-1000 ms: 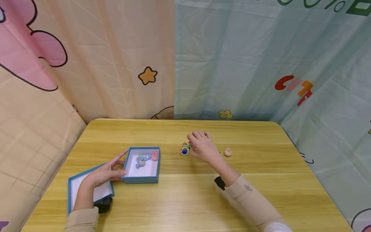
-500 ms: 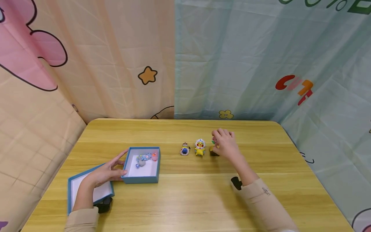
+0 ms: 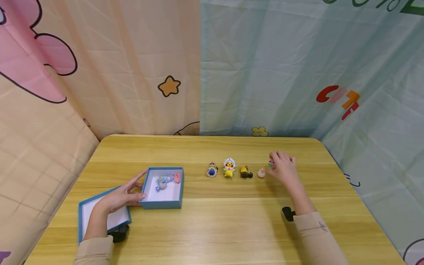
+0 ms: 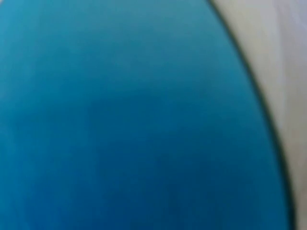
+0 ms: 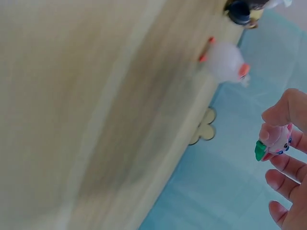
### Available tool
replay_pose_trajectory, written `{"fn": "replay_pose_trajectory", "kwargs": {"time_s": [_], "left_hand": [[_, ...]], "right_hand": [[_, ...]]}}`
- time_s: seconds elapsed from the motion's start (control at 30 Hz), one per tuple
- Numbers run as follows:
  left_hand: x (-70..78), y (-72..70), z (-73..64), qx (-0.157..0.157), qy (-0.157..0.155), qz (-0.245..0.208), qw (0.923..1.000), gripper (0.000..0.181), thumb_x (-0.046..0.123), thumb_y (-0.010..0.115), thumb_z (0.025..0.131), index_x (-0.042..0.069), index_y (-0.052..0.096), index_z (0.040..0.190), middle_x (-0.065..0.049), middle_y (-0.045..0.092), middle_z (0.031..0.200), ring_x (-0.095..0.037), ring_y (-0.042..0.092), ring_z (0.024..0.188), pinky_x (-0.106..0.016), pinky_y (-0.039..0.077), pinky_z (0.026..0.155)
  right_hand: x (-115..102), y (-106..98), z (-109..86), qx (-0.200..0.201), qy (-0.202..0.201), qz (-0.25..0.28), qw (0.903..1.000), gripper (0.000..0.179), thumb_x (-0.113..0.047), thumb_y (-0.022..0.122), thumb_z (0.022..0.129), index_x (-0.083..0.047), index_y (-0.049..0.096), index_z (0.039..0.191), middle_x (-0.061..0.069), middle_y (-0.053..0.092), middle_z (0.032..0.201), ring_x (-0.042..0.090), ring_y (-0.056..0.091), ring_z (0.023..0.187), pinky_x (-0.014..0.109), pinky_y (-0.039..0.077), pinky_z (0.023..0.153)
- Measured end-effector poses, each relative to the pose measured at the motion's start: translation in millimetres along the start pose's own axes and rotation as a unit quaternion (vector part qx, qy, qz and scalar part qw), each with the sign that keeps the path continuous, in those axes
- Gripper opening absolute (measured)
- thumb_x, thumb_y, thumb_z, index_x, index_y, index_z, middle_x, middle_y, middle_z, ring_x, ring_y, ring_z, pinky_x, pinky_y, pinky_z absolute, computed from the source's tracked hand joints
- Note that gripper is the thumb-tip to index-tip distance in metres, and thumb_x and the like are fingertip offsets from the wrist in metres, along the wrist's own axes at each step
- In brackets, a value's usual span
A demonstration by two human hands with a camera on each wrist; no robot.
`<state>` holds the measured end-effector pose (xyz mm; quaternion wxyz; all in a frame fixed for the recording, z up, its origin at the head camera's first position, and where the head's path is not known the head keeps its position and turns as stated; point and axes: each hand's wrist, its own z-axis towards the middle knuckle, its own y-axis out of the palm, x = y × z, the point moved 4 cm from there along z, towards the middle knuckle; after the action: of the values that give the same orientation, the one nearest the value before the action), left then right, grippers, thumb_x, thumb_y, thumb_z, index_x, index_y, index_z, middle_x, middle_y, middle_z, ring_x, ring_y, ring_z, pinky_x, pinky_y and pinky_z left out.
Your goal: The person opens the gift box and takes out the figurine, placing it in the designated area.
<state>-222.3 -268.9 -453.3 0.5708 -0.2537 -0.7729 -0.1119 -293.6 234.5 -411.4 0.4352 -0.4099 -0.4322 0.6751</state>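
While the right hand (image 3: pixel 284 167) pinches a small pink figurine (image 5: pixel 277 139) with a green patch, well to the right of the blue box (image 3: pixel 162 205), I see its remaining fingers loosely parted. Along the box's left side, the left hand (image 3: pixel 120 198) has thumb and index finger spread wide, touching the rim. My left-wrist feed gives only a blurred blue surface (image 4: pixel 144 124).

Inside the box sits a cluster of small pieces (image 3: pixel 164 181), mostly pale blue, with one pink and one grey. A blue-edged lid (image 3: pixel 117 217), white face up, lies left of the box, partly under the forearm. Rightward from the box runs a row: a white-and-blue figurine (image 3: pixel 212 170), a yellow figurine (image 3: pixel 229 168) in a white hood, a yellow-and-dark figurine (image 3: pixel 245 172) and a white figurine (image 3: pixel 261 173).

Under the box is a wood-grain table (image 3: pixel 212 228); behind it hangs a peach curtain (image 3: pixel 132 73), with a pale blue curtain (image 3: pixel 258 73) to its right. Far up and right of the box I read coloured letters (image 3: pixel 350 97) as CUTE, distorted by folds; the sleeve print (image 3: pixel 322 226) is too small to read.

I count one box, one lid, four figurines in the row and one pinched; the boxed pieces lie too close to count.
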Motion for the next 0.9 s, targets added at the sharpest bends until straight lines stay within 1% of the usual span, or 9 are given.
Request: {"fn": "replay_pose_trajectory", "kwargs": {"time_s": [0.07, 0.2, 0.33, 0.47, 0.63, 0.73, 0.9], "left_hand": [[0.0, -0.1, -0.2, -0.001, -0.001, -0.001, 1.0, 0.088, 0.015, 0.059, 0.09, 0.024, -0.007, 0.147, -0.031, 0.008, 0.136, -0.033, 0.048, 0.106, -0.043, 0.047, 0.086], [-0.3, -0.1, -0.3, -0.001, -0.004, 0.0, 1.0, 0.087, 0.016, 0.058, 0.091, 0.024, -0.007, 0.147, -0.031, 0.007, 0.136, -0.033, 0.048, 0.107, -0.043, 0.046, 0.087], [0.0, -0.1, -0.3, 0.0, -0.005, 0.0, 1.0, 0.087, 0.016, 0.059, 0.09, 0.024, -0.007, 0.147, -0.031, 0.007, 0.136, -0.033, 0.048, 0.107, -0.043, 0.046, 0.087], [0.2, 0.3, -0.4, -0.001, -0.003, -0.002, 1.0, 0.087, 0.015, 0.058, 0.091, 0.024, -0.007, 0.147, -0.031, 0.007, 0.136, -0.033, 0.048, 0.106, -0.044, 0.047, 0.087], [-0.1, 0.5, 0.0, -0.003, 0.0, -0.002, 1.0, 0.086, 0.014, 0.057, 0.091, 0.024, -0.007, 0.147, -0.031, 0.007, 0.136, -0.034, 0.048, 0.107, -0.043, 0.046, 0.087], [-0.4, 0.3, -0.1, -0.004, 0.002, 0.0, 1.0, 0.086, 0.014, 0.057, 0.091, 0.024, -0.007, 0.147, -0.031, 0.007, 0.136, -0.034, 0.048, 0.107, -0.043, 0.047, 0.087], [-1.3, -0.3, -0.4, -0.003, 0.003, 0.0, 1.0, 0.086, 0.014, 0.057, 0.091, 0.025, -0.007, 0.147, -0.031, 0.007, 0.136, -0.033, 0.048, 0.106, -0.043, 0.047, 0.087]], "right_hand": [[8, 3, -3.8, -0.014, 0.008, -0.005, 0.9999, 0.039, -0.006, 0.068, 0.07, -0.005, 0.051, 0.104, 0.013, 0.048, 0.101, 0.034, 0.043, 0.095, 0.051, 0.028, 0.078], [20, 12, -9.8, -0.05, 0.018, -0.015, 0.9985, 0.04, -0.008, 0.068, 0.07, -0.005, 0.05, 0.106, 0.014, 0.046, 0.102, 0.033, 0.041, 0.091, 0.049, 0.026, 0.076], [28, 20, -12.5, -0.07, 0.013, -0.029, 0.9971, 0.042, -0.011, 0.072, 0.07, -0.006, 0.05, 0.105, 0.012, 0.046, 0.097, 0.031, 0.041, 0.086, 0.047, 0.026, 0.074], [29, 23, -14.1, -0.085, 0.0, -0.038, 0.9957, 0.044, -0.013, 0.076, 0.069, -0.007, 0.05, 0.103, 0.01, 0.046, 0.094, 0.03, 0.041, 0.084, 0.047, 0.026, 0.072], [28, 25, -15.0, -0.118, -0.007, -0.048, 0.9918, 0.041, -0.012, 0.073, 0.071, -0.006, 0.049, 0.105, 0.011, 0.046, 0.095, 0.032, 0.042, 0.088, 0.049, 0.029, 0.073], [27, 26, -14.7, -0.141, -0.001, -0.047, 0.9889, 0.037, -0.009, 0.069, 0.074, -0.006, 0.05, 0.106, 0.012, 0.047, 0.097, 0.033, 0.044, 0.09, 0.05, 0.029, 0.074], [27, 28, -14.7, -0.178, 0.013, -0.035, 0.9833, 0.03, -0.008, 0.063, 0.083, -0.007, 0.049, 0.109, 0.014, 0.047, 0.104, 0.034, 0.043, 0.095, 0.052, 0.029, 0.077]]}}
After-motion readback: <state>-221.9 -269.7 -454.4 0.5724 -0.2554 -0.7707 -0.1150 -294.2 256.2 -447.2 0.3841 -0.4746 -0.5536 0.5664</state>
